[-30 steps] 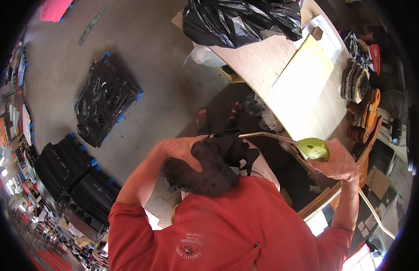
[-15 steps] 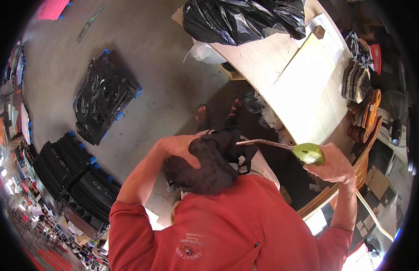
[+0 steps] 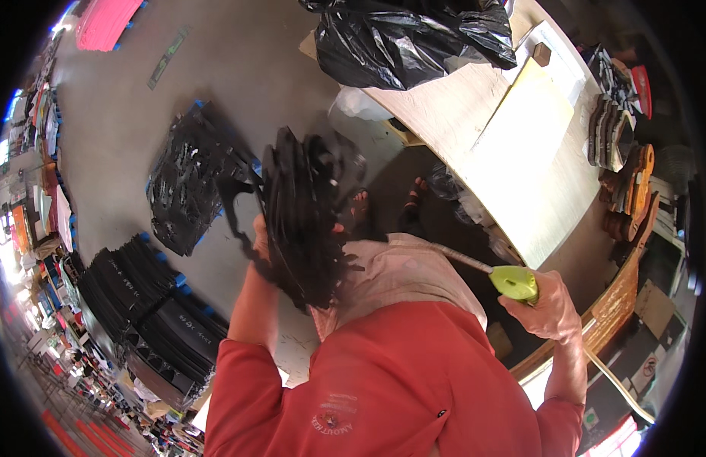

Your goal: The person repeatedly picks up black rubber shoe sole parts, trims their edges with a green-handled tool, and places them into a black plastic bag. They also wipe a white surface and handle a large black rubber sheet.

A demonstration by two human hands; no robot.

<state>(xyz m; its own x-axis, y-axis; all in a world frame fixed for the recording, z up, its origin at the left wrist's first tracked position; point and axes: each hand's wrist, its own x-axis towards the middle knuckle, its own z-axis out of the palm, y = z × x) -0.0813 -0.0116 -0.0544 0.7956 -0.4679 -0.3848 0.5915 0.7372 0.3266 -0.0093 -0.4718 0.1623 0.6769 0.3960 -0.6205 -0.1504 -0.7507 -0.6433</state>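
The wood-topped table (image 3: 436,95) is the reference for all locations. Two adjoining stacks of curved black sheets (image 3: 132,286) sit on the floor, well to the left of the table. A black plastic bag (image 3: 402,46) rests on the far end of the table. A pile of cut black pieces (image 3: 185,183) lies on the floor left of the table, with blue edges showing beneath. A black bundle (image 3: 299,221) of thin, irregular layers is off the left side of the table, raised above the floor and apart from the table; motion blurs its outline. Curved orange-brown pieces (image 3: 642,183) are stacked just beyond the right side of the table. A green-handled tool (image 3: 514,284) is on the person's side of the table, its slim shaft directed leftward. The right hand (image 3: 551,305), near the table's closest corner, is closed around the green handle. The left hand (image 3: 259,232), left of the table, grips the bundle; its fingers are mostly hidden, so their exact spread cannot be determined. A small brown block (image 3: 541,53) rests on the table.
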